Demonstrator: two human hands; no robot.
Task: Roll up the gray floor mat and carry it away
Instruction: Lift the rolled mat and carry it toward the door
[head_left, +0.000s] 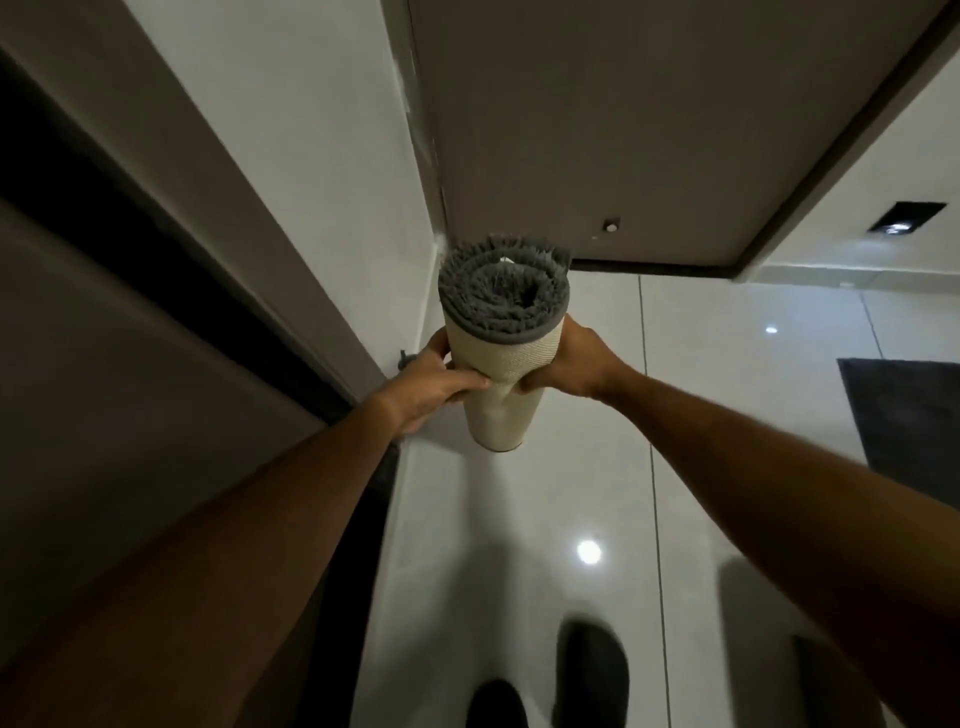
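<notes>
the rolled mat (501, 364) is held upright, clasped by the left hand (436, 384) and the right hand (571, 364) on opposite sides, equally near.

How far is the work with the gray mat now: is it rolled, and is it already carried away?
Rolling looks done: the gray mat is a tight roll, pale backing outside, gray pile showing at its upper end. In hand: the left hand and right hand grip it from both sides, held upright above the tiled floor. Left: carrying it off and setting it down; no destination is visible.
</notes>
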